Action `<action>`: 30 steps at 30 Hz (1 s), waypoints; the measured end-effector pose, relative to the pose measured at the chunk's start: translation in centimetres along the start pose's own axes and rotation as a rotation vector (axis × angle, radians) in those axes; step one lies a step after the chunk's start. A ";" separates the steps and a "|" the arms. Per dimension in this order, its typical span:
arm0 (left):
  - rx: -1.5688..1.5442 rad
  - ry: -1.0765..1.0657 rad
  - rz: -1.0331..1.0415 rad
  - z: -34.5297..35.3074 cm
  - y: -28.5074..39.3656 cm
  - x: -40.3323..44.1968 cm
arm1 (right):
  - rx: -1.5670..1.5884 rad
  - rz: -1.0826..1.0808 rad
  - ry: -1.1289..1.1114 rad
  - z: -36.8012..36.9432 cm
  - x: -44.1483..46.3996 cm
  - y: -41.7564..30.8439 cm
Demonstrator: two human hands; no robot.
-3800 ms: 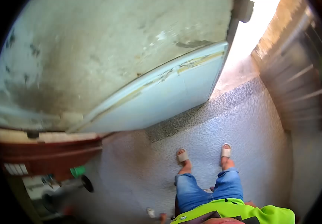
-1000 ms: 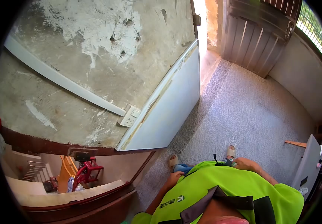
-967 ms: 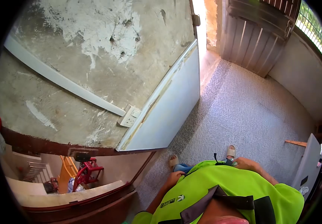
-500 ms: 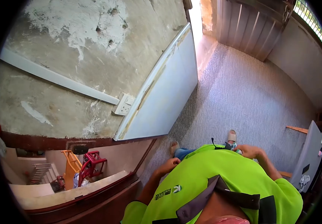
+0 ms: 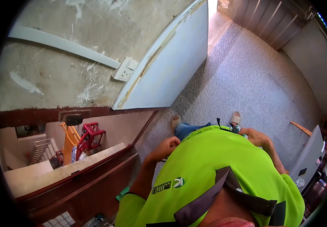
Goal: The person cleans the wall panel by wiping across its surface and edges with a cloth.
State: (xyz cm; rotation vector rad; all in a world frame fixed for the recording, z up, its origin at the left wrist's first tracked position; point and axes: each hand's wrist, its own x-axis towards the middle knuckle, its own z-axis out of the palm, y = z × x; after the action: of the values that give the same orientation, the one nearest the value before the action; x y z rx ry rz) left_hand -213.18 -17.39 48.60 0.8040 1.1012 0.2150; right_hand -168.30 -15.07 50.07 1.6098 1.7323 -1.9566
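My left hand [image 5: 168, 145] is at my waist with its fingers curled in, next to the side of my bright green shirt [image 5: 205, 162]. Whatever those fingers hold, if anything, is hidden. On the other side, my right hand [image 5: 255, 137] is closed at the front hem of the shirt. A small pale, greenish thing [image 5: 245, 136] shows by its fingers, too small to name. Dark cords [image 5: 224, 126] stick out at the waist beside it. Below are my blue jeans [image 5: 190, 130] and sandalled feet [image 5: 236, 118].
A white panel [image 5: 167, 64] leans against the rough wall [image 5: 68, 79], beside a socket [image 5: 125, 69]. At lower left, a dark red ledge [image 5: 95, 178] borders a lower space with a red stool [image 5: 90, 138]. A grey board [image 5: 309, 155] stands at right on the grey floor [image 5: 262, 83].
The view has tilted downward, so the wall, panel and socket sit higher. My left hand has shifted slightly outward and looks larger. My right hand stays closed at the hem.
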 end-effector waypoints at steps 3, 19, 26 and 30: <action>-0.095 -0.039 0.075 0.6 3.0 0.8 | -0.006 0.007 -0.029 -0.3 -1.6 1.0; -0.152 -0.311 -0.300 -2.7 -0.4 0.8 | 0.312 -0.250 -0.441 4.5 2.9 7.1; -0.229 -0.306 -0.599 -4.2 -10.1 7.8 | 0.587 0.066 0.060 4.1 18.4 19.9; -0.205 -0.280 -0.624 -4.5 -14.4 12.8 | 0.540 0.049 0.200 3.9 30.8 25.0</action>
State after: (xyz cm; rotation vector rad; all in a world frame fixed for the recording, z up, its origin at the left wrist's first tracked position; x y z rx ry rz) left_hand -214.30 -18.63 28.90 0.2700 0.9941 -0.2988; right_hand -168.58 -10.26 10.51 2.0424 1.2556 -2.4576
